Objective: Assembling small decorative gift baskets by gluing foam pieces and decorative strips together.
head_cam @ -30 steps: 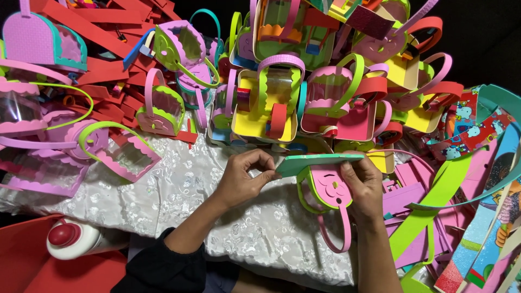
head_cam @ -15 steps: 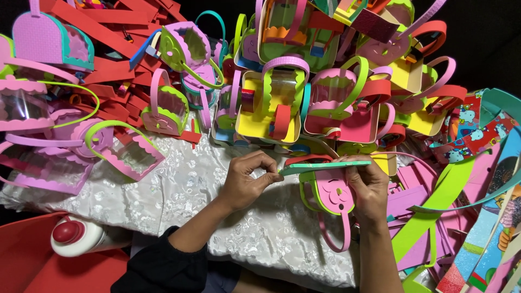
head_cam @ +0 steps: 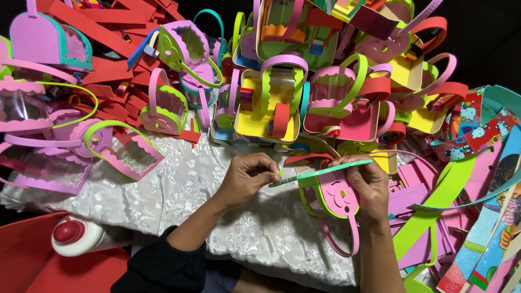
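Pinching the near end of a thin teal foam strip (head_cam: 320, 172), the left hand (head_cam: 247, 179) sits at the centre of the frame with its fingers (head_cam: 269, 174) clenched on the strip's tip; a small lime-green scrap shows at the fingertips. The strip runs edge-on to the camera, rising slightly toward the right, so that its flat face lies along the top of the small basket (head_cam: 331, 196) below it.

The right hand (head_cam: 369, 187), right of centre, grasps the far part of the strip and the basket together, thumb on top and fingers wrapped behind, which holds both parts in line. The basket is pink with a lime-green border, and its pink handle (head_cam: 342, 241) hangs in a loop toward the lower edge of the frame.

Both hands work over a white embossed cloth (head_cam: 179, 190) covering the table. Finished foam baskets (head_cam: 271, 103) are piled across the upper frame, well clear of the hands. A white bottle with a red cap (head_cam: 76, 234) lies on its side at lower left, apart from both hands. Loose foam strips (head_cam: 445, 190) lie at the right
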